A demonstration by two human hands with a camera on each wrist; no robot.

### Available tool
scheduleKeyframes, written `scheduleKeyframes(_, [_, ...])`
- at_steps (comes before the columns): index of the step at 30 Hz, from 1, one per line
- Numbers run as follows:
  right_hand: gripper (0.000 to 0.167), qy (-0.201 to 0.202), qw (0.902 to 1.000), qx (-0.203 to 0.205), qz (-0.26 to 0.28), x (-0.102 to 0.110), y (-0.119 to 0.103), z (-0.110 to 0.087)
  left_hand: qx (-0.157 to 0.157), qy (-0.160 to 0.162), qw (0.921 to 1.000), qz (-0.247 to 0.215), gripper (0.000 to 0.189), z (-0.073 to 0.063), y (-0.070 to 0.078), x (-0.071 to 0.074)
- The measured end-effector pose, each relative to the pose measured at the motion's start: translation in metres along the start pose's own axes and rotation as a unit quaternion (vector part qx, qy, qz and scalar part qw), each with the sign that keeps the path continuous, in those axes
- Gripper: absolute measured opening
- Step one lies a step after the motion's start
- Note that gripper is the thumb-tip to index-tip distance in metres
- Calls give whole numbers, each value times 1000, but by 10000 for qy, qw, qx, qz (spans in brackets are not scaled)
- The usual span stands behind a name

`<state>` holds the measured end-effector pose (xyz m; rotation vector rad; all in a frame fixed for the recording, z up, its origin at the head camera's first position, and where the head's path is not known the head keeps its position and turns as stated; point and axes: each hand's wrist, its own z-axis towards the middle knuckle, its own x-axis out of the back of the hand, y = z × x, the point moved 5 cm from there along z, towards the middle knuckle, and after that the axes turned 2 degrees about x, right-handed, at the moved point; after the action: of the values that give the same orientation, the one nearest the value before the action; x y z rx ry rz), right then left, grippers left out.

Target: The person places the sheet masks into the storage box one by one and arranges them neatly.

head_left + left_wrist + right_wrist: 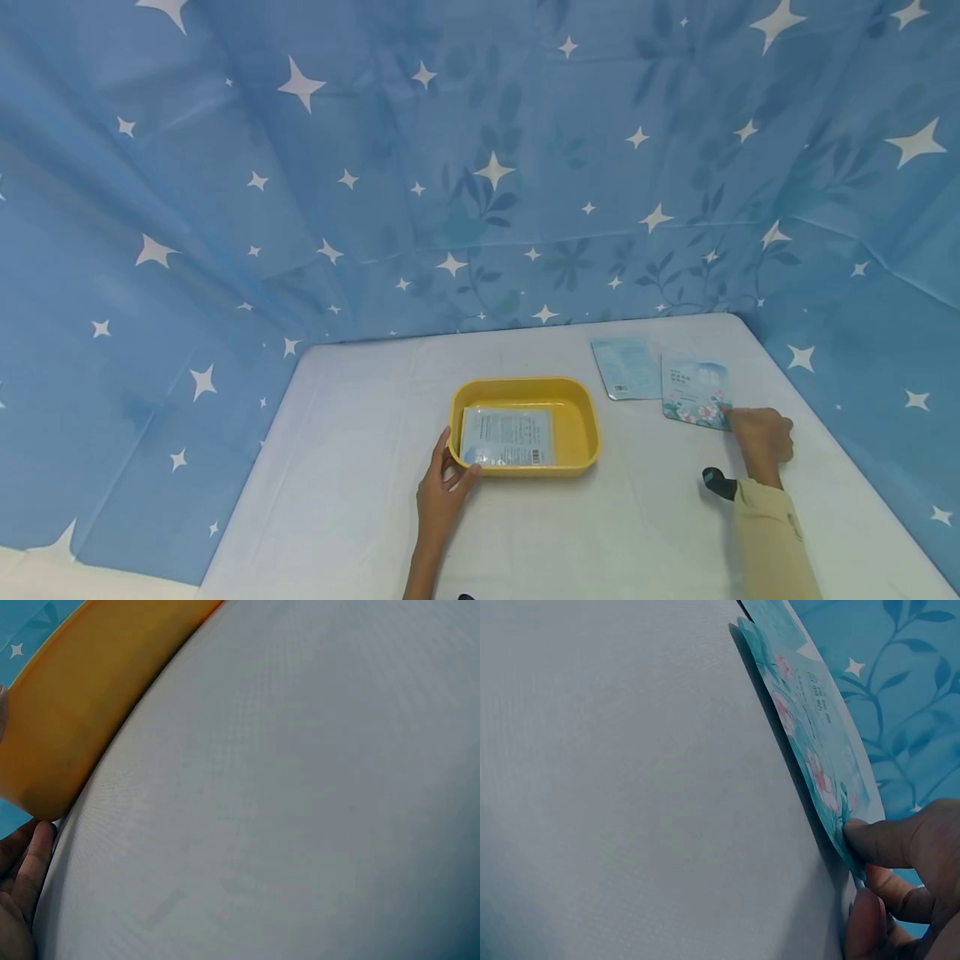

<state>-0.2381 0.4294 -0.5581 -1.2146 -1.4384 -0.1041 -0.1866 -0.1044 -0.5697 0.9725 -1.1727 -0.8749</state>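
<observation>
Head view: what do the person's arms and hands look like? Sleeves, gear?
Left hand and right hand: both ungloved. Right sleeve: pale khaki, long. Left forearm: no sleeve on the visible part. Rounded black device with a teal patch beside the right sleeve. No cables visible.

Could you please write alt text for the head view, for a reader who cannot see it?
A right hand pinches the edge of a flowered packet on a white table, beside a pale blue packet. The left hand holds the near left corner of a yellow tray containing a third packet. Blue star-patterned fabric hangs behind.
</observation>
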Motion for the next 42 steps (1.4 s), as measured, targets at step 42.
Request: scheduleKeyframes(42, [63,-57,9945,288,1007,9,9,-6,-187,-59,9996,-186,75,-10,37,7])
